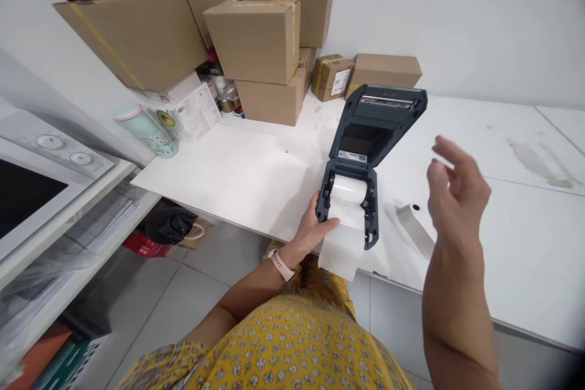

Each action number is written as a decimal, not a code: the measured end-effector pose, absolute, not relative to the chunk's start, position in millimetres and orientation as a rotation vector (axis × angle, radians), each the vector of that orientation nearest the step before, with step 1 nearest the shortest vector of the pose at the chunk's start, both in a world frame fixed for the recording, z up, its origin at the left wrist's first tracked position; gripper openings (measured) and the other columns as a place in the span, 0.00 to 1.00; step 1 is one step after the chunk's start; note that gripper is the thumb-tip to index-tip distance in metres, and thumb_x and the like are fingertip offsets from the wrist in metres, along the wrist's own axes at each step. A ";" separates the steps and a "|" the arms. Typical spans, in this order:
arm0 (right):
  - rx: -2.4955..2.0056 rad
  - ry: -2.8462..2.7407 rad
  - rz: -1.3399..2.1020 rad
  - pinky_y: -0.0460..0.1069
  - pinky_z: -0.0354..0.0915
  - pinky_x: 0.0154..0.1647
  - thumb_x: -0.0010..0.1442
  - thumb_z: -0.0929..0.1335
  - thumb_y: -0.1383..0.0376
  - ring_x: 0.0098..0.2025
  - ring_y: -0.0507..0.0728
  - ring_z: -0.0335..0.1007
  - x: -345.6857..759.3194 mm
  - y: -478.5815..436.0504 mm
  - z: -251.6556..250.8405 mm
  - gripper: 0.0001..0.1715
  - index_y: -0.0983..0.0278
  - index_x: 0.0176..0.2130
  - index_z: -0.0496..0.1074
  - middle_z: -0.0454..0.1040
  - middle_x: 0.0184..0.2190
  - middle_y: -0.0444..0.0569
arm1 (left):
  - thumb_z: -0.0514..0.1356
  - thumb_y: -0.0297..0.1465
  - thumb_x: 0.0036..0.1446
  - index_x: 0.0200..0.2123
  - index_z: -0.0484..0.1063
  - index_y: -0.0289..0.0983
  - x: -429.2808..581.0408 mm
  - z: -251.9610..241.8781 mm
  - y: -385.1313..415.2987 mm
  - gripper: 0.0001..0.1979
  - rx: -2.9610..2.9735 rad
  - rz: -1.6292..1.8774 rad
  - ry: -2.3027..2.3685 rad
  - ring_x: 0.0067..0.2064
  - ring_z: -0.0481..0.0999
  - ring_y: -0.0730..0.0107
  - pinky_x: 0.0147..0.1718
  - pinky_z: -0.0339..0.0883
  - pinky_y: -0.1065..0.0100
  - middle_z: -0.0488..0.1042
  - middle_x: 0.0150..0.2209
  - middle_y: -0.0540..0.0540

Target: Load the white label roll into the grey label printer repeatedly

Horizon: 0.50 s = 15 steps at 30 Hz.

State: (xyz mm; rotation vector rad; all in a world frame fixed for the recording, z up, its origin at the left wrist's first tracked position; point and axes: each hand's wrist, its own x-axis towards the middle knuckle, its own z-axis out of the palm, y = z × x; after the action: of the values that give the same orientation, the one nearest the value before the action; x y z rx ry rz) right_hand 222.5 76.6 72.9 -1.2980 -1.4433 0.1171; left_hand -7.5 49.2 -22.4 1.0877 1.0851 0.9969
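Note:
A dark label printer stands near the table's front edge with its lid raised. Inside lies a white paper roll, and its loose strip runs forward over the front and hangs past the table edge. My left hand grips the printer's front left side, thumb resting on the paper and the other fingers mostly hidden behind the body. Off to the right, my right hand is raised above the table with nothing in it, fingers bent and thumb apart from the forefinger. A curled grey-white strip lies between that hand and the printer.
Cardboard boxes are stacked at the back left, with smaller boxes behind the printer. A mint tumbler leans near a white carton. At far left, a microwave sits on a shelf unit.

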 end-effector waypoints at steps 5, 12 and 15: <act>-1.326 -1.492 0.180 0.62 0.52 0.72 0.72 0.57 0.48 0.73 0.60 0.54 235.0 162.2 105.2 0.36 0.61 0.70 0.57 0.56 0.72 0.55 | 0.71 0.46 0.52 0.73 0.49 0.44 -14.6 -22.1 32.4 0.52 1.033 0.969 1.002 0.70 0.61 0.45 0.65 0.64 0.51 0.57 0.72 0.39; -1.367 -1.441 0.533 0.62 0.61 0.68 0.71 0.54 0.44 0.64 0.62 0.68 222.8 205.9 130.4 0.35 0.60 0.59 0.72 0.74 0.60 0.50 | 0.70 0.47 0.52 0.73 0.46 0.44 -20.9 -24.1 27.0 0.53 1.061 0.939 0.991 0.72 0.58 0.46 0.66 0.62 0.51 0.53 0.74 0.39; -1.270 -1.505 0.373 0.61 0.64 0.64 0.72 0.56 0.49 0.59 0.61 0.72 216.8 174.4 120.9 0.28 0.59 0.52 0.76 0.78 0.55 0.51 | 0.71 0.47 0.52 0.73 0.47 0.44 -23.2 -23.8 27.3 0.53 1.087 0.932 1.000 0.72 0.58 0.46 0.67 0.60 0.50 0.54 0.73 0.40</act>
State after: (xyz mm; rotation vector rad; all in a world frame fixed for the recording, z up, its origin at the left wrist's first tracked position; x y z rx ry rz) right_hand 216.8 174.4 120.9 -1.2701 -1.5046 0.3730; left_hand -23.2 27.3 -23.8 1.0874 1.0002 0.9325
